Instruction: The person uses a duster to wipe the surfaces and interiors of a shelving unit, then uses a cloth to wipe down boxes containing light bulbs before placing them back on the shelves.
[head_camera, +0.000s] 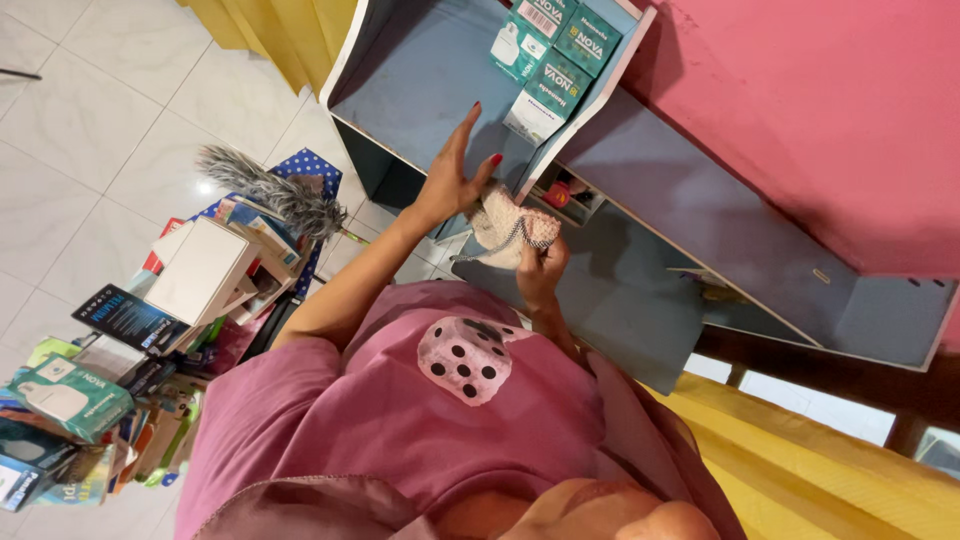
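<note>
My left hand (452, 178) is open with fingers spread, its palm flat against the blue-grey inner wall of a shelf compartment (420, 80). Its thumb touches a beige knitted cloth (505, 225). My right hand (540, 268) grips that cloth from below and holds it against the edge of the white divider (585, 115). Several teal and white boxes (555, 55) are stacked in the compartment just beyond the left hand's fingertips.
The shelf unit is pink outside (830, 120) with blue-grey boards inside (700, 220). A pile of boxes and books (180, 300) lies on the white tiled floor (90, 130), with a grey feather duster (270, 190) on top. Yellow curtains (830, 470) hang nearby.
</note>
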